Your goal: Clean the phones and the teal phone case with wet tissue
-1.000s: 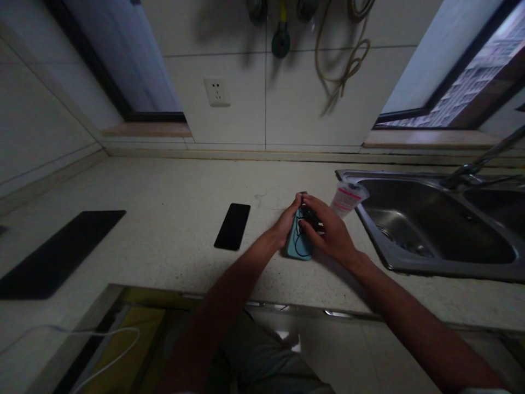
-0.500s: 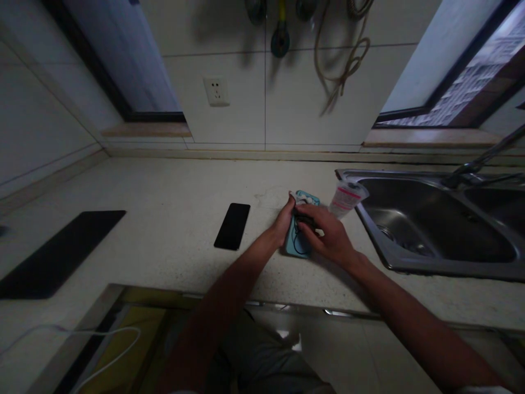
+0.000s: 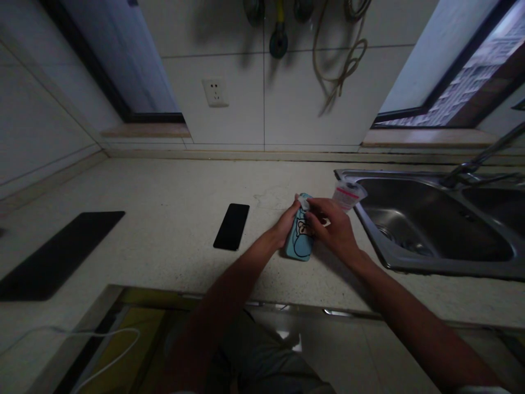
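A light blue phone case with a black-line cartoon drawing rests on the pale countertop, tilted slightly. My left hand grips its left edge, thumb near the top. Bent over the upper part of the case, my right hand has its fingertips pinched together. A small whitish piece shows between the two hands, against the case; its kind is too small to make out. Left of my hands, a black phone lies flat. A clear plastic cup with red print stands behind my right hand.
To the right is a steel double sink with a faucet. A dark flat panel lies at the left. A white cable crosses the lower left, and a socket is on the wall.
My right hand's fingers have shifted up the case, uncovering more of the cartoon drawing. My left hand stays at the case's left edge.
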Motion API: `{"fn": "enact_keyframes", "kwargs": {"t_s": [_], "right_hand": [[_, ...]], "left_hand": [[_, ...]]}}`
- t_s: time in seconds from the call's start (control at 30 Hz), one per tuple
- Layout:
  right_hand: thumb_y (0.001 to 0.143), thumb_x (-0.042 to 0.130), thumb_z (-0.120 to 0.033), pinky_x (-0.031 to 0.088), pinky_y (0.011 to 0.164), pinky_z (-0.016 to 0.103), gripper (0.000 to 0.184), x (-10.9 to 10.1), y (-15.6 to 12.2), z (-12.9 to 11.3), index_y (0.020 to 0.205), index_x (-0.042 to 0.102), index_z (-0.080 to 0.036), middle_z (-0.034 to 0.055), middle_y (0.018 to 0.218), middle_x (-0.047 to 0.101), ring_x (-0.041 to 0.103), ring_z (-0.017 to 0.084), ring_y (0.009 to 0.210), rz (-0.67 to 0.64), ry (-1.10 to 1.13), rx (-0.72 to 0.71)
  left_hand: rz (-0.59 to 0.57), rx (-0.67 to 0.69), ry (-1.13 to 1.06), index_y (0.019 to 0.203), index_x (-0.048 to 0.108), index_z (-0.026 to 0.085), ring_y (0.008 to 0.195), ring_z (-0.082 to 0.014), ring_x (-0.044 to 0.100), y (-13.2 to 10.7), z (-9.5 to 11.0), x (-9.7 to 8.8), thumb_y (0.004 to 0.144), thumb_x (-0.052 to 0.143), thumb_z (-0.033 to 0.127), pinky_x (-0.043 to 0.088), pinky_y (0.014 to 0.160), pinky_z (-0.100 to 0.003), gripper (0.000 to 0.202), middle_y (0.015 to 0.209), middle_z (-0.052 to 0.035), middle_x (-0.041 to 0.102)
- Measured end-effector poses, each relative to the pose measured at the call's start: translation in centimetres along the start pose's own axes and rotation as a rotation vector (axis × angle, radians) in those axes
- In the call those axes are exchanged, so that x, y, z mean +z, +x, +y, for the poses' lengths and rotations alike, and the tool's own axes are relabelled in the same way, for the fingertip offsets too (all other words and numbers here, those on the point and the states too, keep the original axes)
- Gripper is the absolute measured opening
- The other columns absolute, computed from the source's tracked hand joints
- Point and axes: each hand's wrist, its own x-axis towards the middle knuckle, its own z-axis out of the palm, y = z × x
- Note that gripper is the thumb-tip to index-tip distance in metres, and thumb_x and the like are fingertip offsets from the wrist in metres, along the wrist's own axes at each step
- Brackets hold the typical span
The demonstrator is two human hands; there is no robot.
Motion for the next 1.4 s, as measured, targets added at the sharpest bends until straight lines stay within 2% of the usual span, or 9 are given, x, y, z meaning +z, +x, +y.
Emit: {"fn": "enact_keyframes", "kwargs": {"t_s": [0.2,0.27,0.4,0.53,0.7,0.87,1.0,1.17,1.4], "right_hand": [[0.092,0.057,-0.019,0.058,0.075,0.039,0.021,-0.3,0.1,-0.2,0.104,0.074,-0.024,0.0080,0.097,0.069,0.066,0.023,0.089,-0.053,-0.002,-0.086],[0.091,0.058,-0.018,0.057,0.076,0.039,0.020,-0.4,0.1,-0.2,0.100,0.075,-0.023,0.0084,0.096,0.069,0.067,0.023,0.089,-0.091,0.010,-0.120],[0.090,0.059,-0.018,0.056,0.074,0.038,0.019,-0.2,-0.1,-0.2,0.098,0.075,-0.022,0.0084,0.093,0.070,0.067,0.023,0.085,-0.170,0.013,-0.146],[0.089,0.059,-0.019,0.056,0.071,0.037,0.017,-0.3,-0.1,-0.1,0.097,0.074,-0.022,0.0079,0.090,0.070,0.067,0.023,0.082,-0.171,-0.027,-0.122],[0.088,0.059,-0.018,0.057,0.070,0.038,0.017,-1.0,0.2,0.2,0.096,0.074,-0.022,0.0078,0.091,0.070,0.067,0.023,0.082,-0.057,-0.103,-0.056],[0.090,0.058,-0.018,0.058,0.081,0.043,0.018,-1.2,0.6,0.5,0.099,0.073,-0.022,0.0095,0.102,0.070,0.068,0.025,0.094,0.103,-0.107,-0.056],[0.091,0.058,-0.021,0.057,0.088,0.049,0.018,-0.8,0.4,0.3,0.100,0.074,-0.023,0.0109,0.110,0.069,0.068,0.027,0.101,0.088,-0.099,-0.072],[0.091,0.059,-0.019,0.058,0.090,0.047,0.018,-0.3,-0.1,-0.1,0.101,0.074,-0.023,0.0122,0.123,0.066,0.066,0.027,0.109,0.011,-0.074,-0.130],[0.091,0.059,-0.017,0.058,0.089,0.045,0.018,-0.4,0.0,-0.1,0.102,0.073,-0.022,0.0125,0.117,0.069,0.068,0.026,0.107,0.016,-0.072,-0.193]], "left_hand": [[-0.011,-0.045,-0.034,0.073,0.064,0.015,0.051,-0.0122,0.060,0.0,0.2,-0.2,0.092,0.053,0.061,0.048,0.053,-0.022,0.051,0.061,-0.0026,0.064],[-0.002,-0.027,-0.033,0.070,0.062,0.015,0.049,-0.0115,0.058,0.0,0.3,-0.1,0.092,0.052,0.063,0.046,0.051,-0.021,0.054,0.058,-0.0018,0.061],[0.006,0.037,-0.029,0.083,0.068,0.013,0.050,-0.0124,0.058,-0.1,0.7,0.3,0.095,0.042,0.066,0.046,0.051,-0.022,0.060,0.064,-0.0040,0.064],[0.010,0.050,-0.050,0.096,0.071,0.013,0.055,-0.0144,0.062,-0.2,1.1,0.8,0.095,0.041,0.066,0.050,0.055,-0.024,0.062,0.074,-0.0073,0.069],[-0.018,0.019,-0.022,0.104,0.071,0.012,0.064,-0.0176,0.069,-0.5,1.1,0.8,0.099,0.035,0.061,0.056,0.064,-0.028,0.062,0.078,-0.0098,0.073],[-0.067,-0.040,0.092,0.109,0.070,0.012,0.056,-0.0167,0.067,-0.9,0.9,0.4,0.099,0.031,0.062,0.056,0.057,-0.029,0.065,0.078,-0.0104,0.074],[-0.090,-0.017,0.087,0.103,0.071,0.013,0.052,-0.0149,0.065,-0.8,0.9,0.4,0.100,0.029,0.062,0.054,0.054,-0.026,0.065,0.075,-0.0089,0.073],[-0.052,0.010,0.005,0.085,0.069,0.014,0.046,-0.0116,0.060,-0.5,0.8,0.5,0.099,0.042,0.056,0.048,0.048,-0.022,0.052,0.064,-0.0047,0.067],[-0.043,-0.013,-0.037,0.080,0.066,0.014,0.045,-0.0105,0.058,-0.6,0.7,0.8,0.097,0.047,0.058,0.047,0.047,-0.020,0.051,0.059,-0.0019,0.062]]}}
